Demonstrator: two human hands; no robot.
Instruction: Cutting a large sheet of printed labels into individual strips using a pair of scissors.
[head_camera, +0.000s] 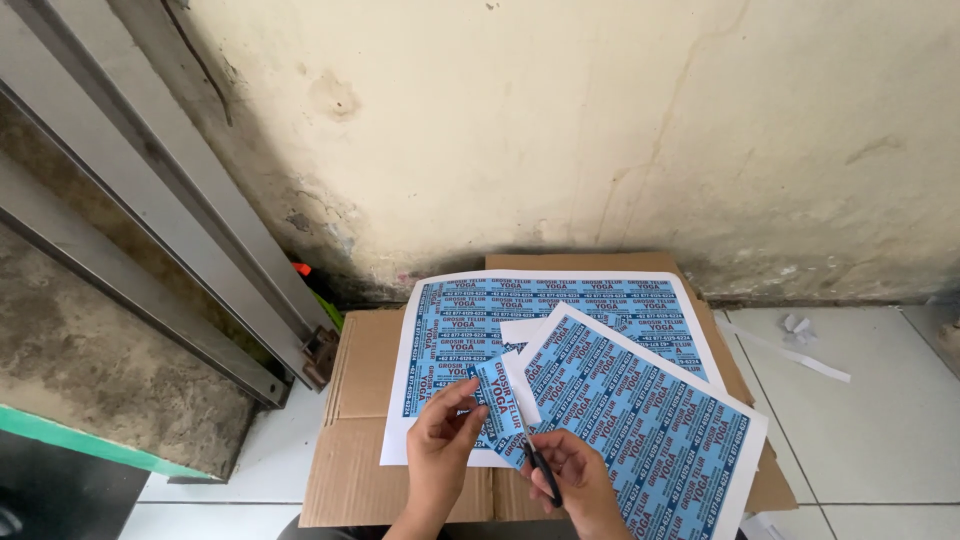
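My left hand pinches a small blue printed label, partly cut from a sheet. My right hand holds a thin black cutting tool with its tip at the label's lower edge. Under the right hand a sheet of blue labels lies at an angle. It overlaps a second label sheet that lies flat behind it. Both sheets rest on a flattened brown cardboard box on the floor.
A stained cream wall rises right behind the cardboard. Grey metal door rails slant down at the left. White floor tiles lie to the right, with a white paper strip and small scraps on them.
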